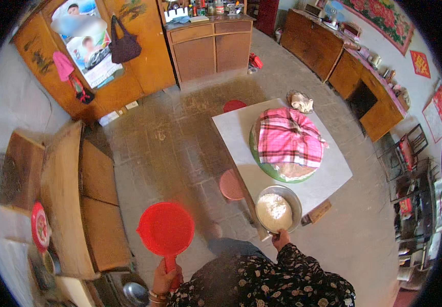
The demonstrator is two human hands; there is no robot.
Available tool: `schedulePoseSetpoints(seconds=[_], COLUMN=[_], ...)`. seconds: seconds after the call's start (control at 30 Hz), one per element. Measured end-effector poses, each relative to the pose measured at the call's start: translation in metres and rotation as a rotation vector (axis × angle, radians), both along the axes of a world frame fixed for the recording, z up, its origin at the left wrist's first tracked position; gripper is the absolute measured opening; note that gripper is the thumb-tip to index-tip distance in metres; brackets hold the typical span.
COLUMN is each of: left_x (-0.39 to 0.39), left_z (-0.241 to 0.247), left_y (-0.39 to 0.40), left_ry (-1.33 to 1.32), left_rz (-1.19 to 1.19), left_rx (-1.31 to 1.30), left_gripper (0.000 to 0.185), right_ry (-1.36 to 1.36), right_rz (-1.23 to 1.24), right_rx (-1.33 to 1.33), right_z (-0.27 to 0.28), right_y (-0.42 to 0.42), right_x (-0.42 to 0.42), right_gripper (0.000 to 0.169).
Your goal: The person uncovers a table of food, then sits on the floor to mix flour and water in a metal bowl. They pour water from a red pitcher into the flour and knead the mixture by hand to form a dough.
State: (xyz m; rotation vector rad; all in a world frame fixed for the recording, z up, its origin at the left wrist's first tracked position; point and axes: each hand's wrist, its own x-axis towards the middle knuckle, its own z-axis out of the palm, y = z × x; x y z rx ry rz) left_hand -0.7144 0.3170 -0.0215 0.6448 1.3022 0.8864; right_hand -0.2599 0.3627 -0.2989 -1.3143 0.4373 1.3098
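My left hand (165, 277) grips the handle of a red plastic water ladle (166, 229), its round bowl held out over the floor. I see no contents in the ladle. At the near corner of the low table (244, 142), my right hand (281, 240) holds the rim of a metal basin (297, 200). A pale mass, flour or dough, fills much of that basin (274, 212). Farther back on the tabletop, a pink checked cloth (288, 136) covers most of a round green-edged tray (266, 170); what lies beneath is mostly hidden.
A pink stool (231, 185) and a red stool (235, 105) stand along the table's left side. A bundle of pale cloth (301, 102) sits past its far corner. Wooden cabinets (100, 226) line the left, with a sideboard (213, 50) at the back and desks (359, 96) at right.
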Motion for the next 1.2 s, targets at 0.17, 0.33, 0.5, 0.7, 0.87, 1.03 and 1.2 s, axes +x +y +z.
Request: schedulePoseSetpoints(seconds=[0.17,0.33,0.5,0.7,0.87,1.03,1.2], left_x=[-0.062,-0.084,-0.13,-0.183,-0.198,-0.202,-0.182], left_z=[-0.009,0.006,-0.001,-0.017,-0.012,-0.013,-0.023], left_y=[0.066,0.151,0.246,0.377,0.483,0.563,0.627], left_ry=[-0.025,-0.074,-0.13,0.04,0.04,0.075,-0.037], left_rz=[-0.037,-0.004,-0.103,-0.419,-0.578,-0.715,-0.737], left_rx=[0.011,-0.011,-0.003,0.024,0.029,-0.019,-0.045], left_gripper=[0.046,0.049,0.045,0.036,0.032,0.04,0.041], right_ry=[-0.024,-0.047,-0.142,-0.124,-0.048,-0.079,-0.144], right_rz=[0.053,-0.085,-0.024,-0.162,-0.457,-0.483,-0.446], right_rx=[-0.044,-0.086,0.032,-0.143,0.041,-0.074,-0.009], right_z=[-0.02,0.003,0.023,0.054,0.029,0.048,0.043], right_y=[0.038,0.09,0.138,0.193,0.21,0.251,0.304], right_x=[-0.039,-0.078,-0.133,-0.209,-0.257,-0.3,-0.308], right_gripper=[0.008,0.005,0.008,0.006,0.018,0.013,0.011])
